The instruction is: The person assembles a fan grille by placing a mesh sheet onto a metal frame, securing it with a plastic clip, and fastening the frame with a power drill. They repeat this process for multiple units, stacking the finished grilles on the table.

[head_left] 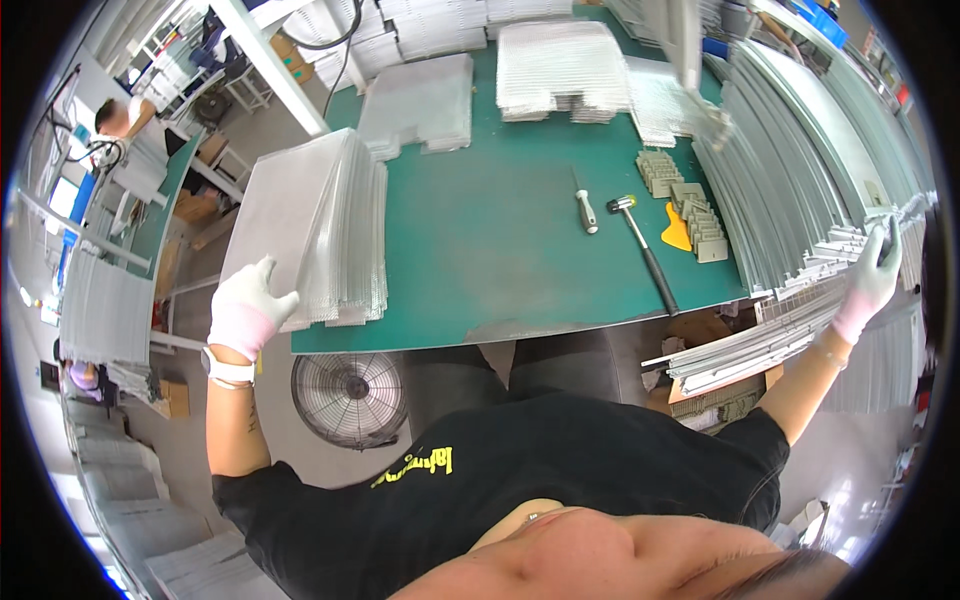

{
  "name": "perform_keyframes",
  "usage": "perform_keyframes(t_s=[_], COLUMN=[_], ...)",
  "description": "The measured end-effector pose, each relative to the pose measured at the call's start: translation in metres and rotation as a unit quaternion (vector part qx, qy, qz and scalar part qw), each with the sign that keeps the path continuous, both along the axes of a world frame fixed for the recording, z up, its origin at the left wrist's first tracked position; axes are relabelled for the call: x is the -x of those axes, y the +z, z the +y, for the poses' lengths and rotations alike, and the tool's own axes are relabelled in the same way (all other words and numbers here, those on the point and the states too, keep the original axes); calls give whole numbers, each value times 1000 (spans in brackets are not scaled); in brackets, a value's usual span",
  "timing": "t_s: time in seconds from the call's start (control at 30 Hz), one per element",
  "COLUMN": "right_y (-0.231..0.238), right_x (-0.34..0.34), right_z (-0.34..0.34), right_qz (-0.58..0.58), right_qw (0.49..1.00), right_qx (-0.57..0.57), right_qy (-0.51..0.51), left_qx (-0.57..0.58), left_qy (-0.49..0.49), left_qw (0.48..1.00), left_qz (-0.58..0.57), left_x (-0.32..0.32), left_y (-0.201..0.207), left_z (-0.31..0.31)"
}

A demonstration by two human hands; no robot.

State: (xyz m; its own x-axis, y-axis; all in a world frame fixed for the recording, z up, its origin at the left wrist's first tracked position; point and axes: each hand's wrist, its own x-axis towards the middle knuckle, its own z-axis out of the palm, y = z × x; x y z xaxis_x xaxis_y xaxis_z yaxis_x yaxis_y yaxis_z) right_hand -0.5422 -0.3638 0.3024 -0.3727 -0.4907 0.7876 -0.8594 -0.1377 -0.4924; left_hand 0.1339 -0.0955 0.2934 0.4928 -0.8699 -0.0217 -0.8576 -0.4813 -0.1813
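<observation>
My left hand [245,303], in a white glove with a pink cuff, is at the near left corner of a stack of pale mesh panels [290,205]. Its thumb and forefinger are spread apart, and the panel corner lies beside them. Far to the right, my right hand [868,280], gloved the same way, reaches up to the ends of long metal frames [800,180] stacked on edge. Its fingers are stretched with a gap by the thumb; I see nothing held in them.
On the green table [470,240] lie a screwdriver [586,212], a hammer [645,255], a yellow scraper [676,228] and beige plastic pieces [700,220]. More panels [560,65] stand at the back. A floor fan [350,390] is below the near edge. Another person [140,120] works far left.
</observation>
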Motion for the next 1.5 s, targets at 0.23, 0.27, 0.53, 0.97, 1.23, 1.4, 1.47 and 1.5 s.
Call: perform_keyframes(t_s=[0.23,0.27,0.53,0.97,1.23,1.4,1.47,1.5], right_y=[-95,-109,-170,-191,-196,-195,-194,-193], right_x=[-119,-130,-215,-240,-245,-248,-252,-254], right_z=[43,48,89,98,108,107,106,106], right_qz=[88,63,-5,29,39,51,46,41], right_qw=[969,959,854,802,790,792,788,784], right_qx=[-22,-80,-231,-259,-303,-288,-284,-286], right_qy=[230,266,467,538,532,536,544,550], left_qx=[-38,-26,157,54,187,380,495,539], left_qy=[102,101,56,46,67,33,83,78], left_qw=[994,994,984,995,971,915,828,803], left_qz=[23,26,62,65,131,130,249,241], left_x=[-24,-26,-26,8,2,-23,-13,6], left_y=[-49,-48,-5,-15,-12,22,46,51], left_z=[17,20,26,18,28,50,67,74])
